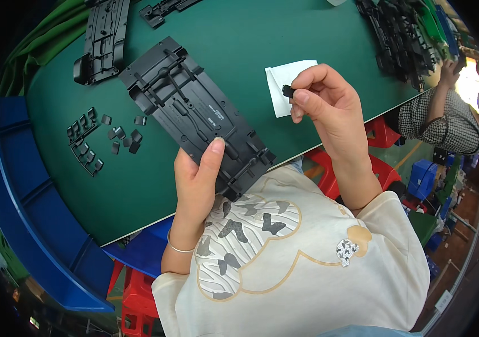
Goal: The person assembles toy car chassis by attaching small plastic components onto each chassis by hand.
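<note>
My left hand (198, 177) grips the near end of a black plastic toy car chassis (199, 106), thumb on its upper face. The chassis is tilted above the table, its moulded pipes and axle shapes turned up. To the right, my right hand (327, 101) pinches a small black plastic piece (288, 91) between thumb and forefinger, apart from the chassis. Beneath that hand lies a white paper sheet (277, 84). Left of the chassis are several loose small black pieces (120, 133) and a black sprue (85, 140) with similar pieces attached.
Another black chassis (103, 42) lies at the far left, near a black part (163, 11). Black parts are piled (396, 42) at the far right. A blue divided tray (23, 163) borders the green table (234, 39) on the left. Another person (444, 115) sits at the right.
</note>
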`<control>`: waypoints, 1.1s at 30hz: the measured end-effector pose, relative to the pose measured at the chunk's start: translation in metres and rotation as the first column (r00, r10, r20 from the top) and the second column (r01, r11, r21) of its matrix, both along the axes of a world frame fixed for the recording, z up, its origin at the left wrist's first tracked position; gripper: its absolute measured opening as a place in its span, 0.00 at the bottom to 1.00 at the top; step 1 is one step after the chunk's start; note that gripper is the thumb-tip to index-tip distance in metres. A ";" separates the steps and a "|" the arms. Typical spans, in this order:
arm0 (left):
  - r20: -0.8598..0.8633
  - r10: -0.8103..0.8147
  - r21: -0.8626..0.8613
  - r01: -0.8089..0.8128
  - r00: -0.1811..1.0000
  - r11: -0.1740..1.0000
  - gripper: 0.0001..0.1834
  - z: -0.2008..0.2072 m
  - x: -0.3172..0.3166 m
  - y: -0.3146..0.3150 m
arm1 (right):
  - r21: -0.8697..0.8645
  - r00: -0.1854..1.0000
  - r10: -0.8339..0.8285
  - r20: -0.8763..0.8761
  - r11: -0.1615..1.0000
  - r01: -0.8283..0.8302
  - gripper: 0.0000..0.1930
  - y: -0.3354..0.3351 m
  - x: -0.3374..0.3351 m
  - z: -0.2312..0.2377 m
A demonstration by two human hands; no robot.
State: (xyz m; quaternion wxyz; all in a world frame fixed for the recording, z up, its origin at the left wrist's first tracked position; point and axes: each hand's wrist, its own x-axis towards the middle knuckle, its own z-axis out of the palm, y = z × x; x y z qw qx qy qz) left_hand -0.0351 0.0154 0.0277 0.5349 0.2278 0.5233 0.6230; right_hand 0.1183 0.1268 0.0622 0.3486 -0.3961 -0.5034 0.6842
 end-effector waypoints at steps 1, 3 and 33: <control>-0.002 0.004 -0.005 -0.004 1.000 1.000 0.14 0.000 0.001 0.000 | -0.005 1.000 0.004 -0.002 1.000 -0.004 0.06 -0.001 0.000 -0.001; 0.019 0.018 0.002 -0.018 1.000 1.000 0.13 0.001 0.002 0.001 | 0.024 0.999 0.045 0.008 0.999 -0.045 0.07 -0.003 0.001 -0.003; -0.215 -0.097 0.045 0.109 0.972 0.993 0.13 -0.007 -0.003 -0.006 | -0.163 0.963 0.260 0.077 0.956 -0.245 0.05 -0.010 -0.005 -0.009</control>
